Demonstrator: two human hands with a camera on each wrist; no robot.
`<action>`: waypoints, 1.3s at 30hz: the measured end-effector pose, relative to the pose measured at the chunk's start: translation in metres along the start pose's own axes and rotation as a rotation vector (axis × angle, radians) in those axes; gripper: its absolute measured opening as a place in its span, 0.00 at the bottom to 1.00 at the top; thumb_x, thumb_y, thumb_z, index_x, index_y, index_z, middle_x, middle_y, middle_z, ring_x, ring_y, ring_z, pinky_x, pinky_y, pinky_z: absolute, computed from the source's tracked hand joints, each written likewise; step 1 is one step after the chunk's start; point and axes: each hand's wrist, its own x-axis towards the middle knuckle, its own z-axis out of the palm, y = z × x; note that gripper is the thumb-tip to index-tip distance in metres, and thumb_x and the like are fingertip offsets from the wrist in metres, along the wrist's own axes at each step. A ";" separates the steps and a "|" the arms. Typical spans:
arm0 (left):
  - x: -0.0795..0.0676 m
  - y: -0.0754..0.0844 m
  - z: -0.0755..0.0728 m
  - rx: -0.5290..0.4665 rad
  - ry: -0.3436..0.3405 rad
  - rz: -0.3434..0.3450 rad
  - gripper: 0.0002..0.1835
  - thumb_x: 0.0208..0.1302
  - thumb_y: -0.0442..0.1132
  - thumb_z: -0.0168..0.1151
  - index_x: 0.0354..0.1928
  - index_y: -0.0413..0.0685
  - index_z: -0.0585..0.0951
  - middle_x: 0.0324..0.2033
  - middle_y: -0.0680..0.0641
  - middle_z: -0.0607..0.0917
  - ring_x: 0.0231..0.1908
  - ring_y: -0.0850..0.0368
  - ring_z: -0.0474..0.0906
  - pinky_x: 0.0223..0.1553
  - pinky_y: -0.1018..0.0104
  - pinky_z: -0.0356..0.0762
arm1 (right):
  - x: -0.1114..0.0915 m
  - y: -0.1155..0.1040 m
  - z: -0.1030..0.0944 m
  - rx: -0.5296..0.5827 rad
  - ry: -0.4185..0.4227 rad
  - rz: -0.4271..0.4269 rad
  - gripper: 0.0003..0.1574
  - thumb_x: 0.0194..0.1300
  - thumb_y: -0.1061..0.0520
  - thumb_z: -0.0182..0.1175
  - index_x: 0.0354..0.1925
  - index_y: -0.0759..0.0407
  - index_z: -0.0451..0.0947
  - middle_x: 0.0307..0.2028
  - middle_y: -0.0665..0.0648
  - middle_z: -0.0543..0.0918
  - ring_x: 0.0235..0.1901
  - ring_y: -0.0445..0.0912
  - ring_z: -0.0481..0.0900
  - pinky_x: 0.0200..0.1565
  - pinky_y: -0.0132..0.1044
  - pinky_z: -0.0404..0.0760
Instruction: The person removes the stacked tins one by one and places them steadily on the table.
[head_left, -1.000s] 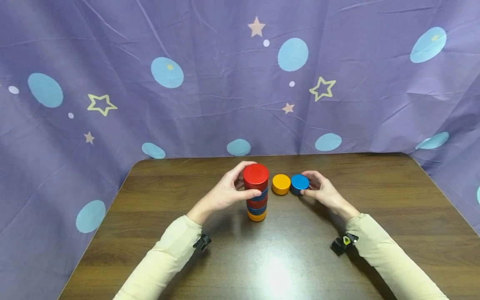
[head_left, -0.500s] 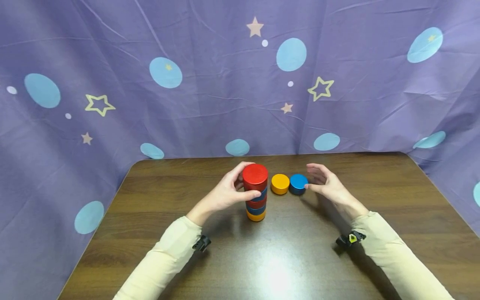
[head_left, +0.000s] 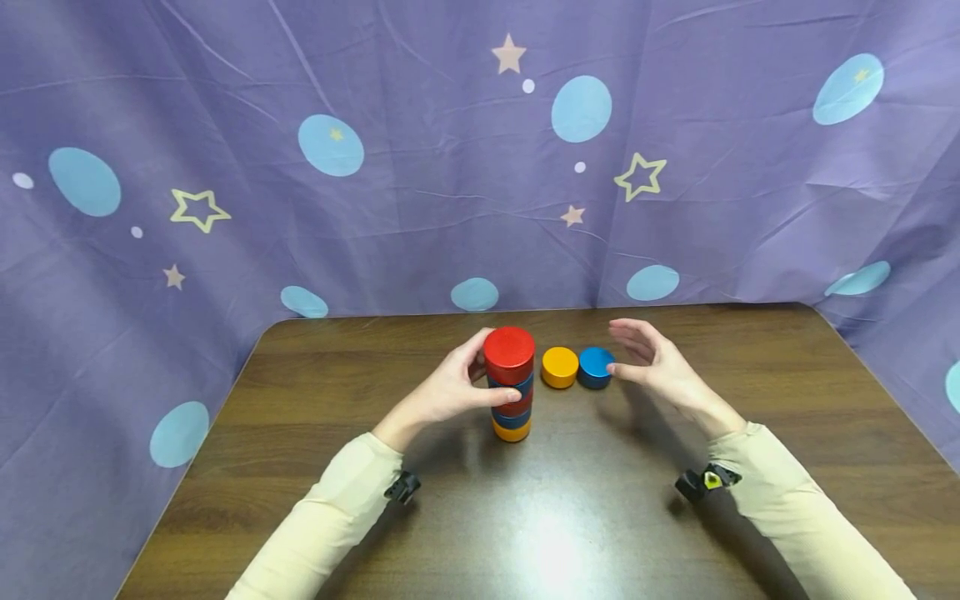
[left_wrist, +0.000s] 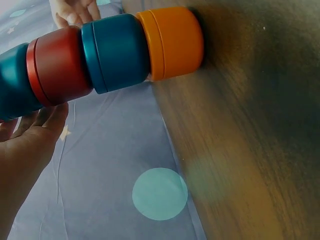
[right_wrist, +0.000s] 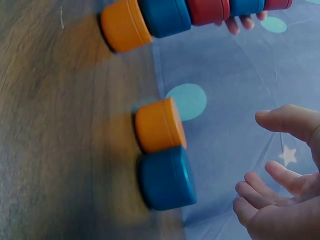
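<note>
Several lidded round tins stand in an upright stack (head_left: 510, 354) in the head view, alternating red and blue above an orange one at the bottom. My left hand (head_left: 450, 383) grips this stack on its upper part, thumb across the near side and fingers behind. To the right of it, an orange tin (head_left: 560, 367) and a blue tin (head_left: 596, 368) sit side by side on the table. My right hand (head_left: 660, 367) hovers beside the blue tin, fingers spread and holding nothing; the right wrist view shows a gap between the hand (right_wrist: 285, 185) and that tin (right_wrist: 167, 179).
The wooden table (head_left: 360, 350) has its far edge against a purple curtain (head_left: 420, 225) with stars and ovals. A dark camera (head_left: 402, 487) is strapped to the left wrist, another (head_left: 705, 482) to the right. Bright glare lies on the near tabletop.
My right hand has let go of the blue tin and drawn back up and to the right. My left hand stays on the stack, its thumb slightly lower.
</note>
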 end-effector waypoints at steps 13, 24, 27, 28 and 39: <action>-0.004 -0.008 0.001 0.023 -0.006 -0.008 0.32 0.54 0.24 0.68 0.62 0.38 0.68 0.51 0.41 0.79 0.49 0.48 0.77 0.56 0.55 0.73 | -0.006 -0.018 0.011 0.034 -0.049 -0.045 0.39 0.58 0.71 0.65 0.65 0.65 0.62 0.62 0.67 0.69 0.63 0.56 0.66 0.61 0.33 0.67; -0.006 -0.010 0.003 0.041 0.025 -0.017 0.31 0.58 0.26 0.66 0.64 0.40 0.68 0.52 0.41 0.79 0.49 0.49 0.78 0.54 0.53 0.74 | -0.009 -0.025 0.023 0.054 -0.078 -0.127 0.39 0.56 0.74 0.65 0.63 0.71 0.62 0.58 0.66 0.72 0.57 0.42 0.73 0.63 0.34 0.65; -0.006 -0.011 0.004 0.048 0.026 -0.018 0.31 0.59 0.26 0.66 0.64 0.40 0.68 0.52 0.41 0.78 0.48 0.49 0.78 0.54 0.52 0.74 | -0.007 -0.029 0.023 0.051 -0.093 -0.156 0.38 0.56 0.75 0.64 0.62 0.73 0.62 0.58 0.66 0.73 0.57 0.43 0.74 0.63 0.35 0.65; -0.006 -0.011 0.004 0.050 0.026 -0.018 0.31 0.59 0.26 0.66 0.64 0.41 0.68 0.52 0.42 0.78 0.48 0.49 0.78 0.54 0.52 0.74 | -0.007 -0.030 0.022 0.052 -0.100 -0.162 0.38 0.56 0.75 0.64 0.62 0.73 0.62 0.58 0.66 0.73 0.57 0.43 0.74 0.63 0.36 0.65; -0.006 -0.012 0.004 0.044 0.032 -0.020 0.31 0.59 0.27 0.66 0.64 0.41 0.68 0.52 0.42 0.79 0.49 0.49 0.77 0.54 0.53 0.74 | 0.000 -0.059 0.027 0.006 -0.218 -0.217 0.38 0.57 0.72 0.66 0.64 0.68 0.63 0.61 0.64 0.72 0.62 0.50 0.70 0.59 0.34 0.71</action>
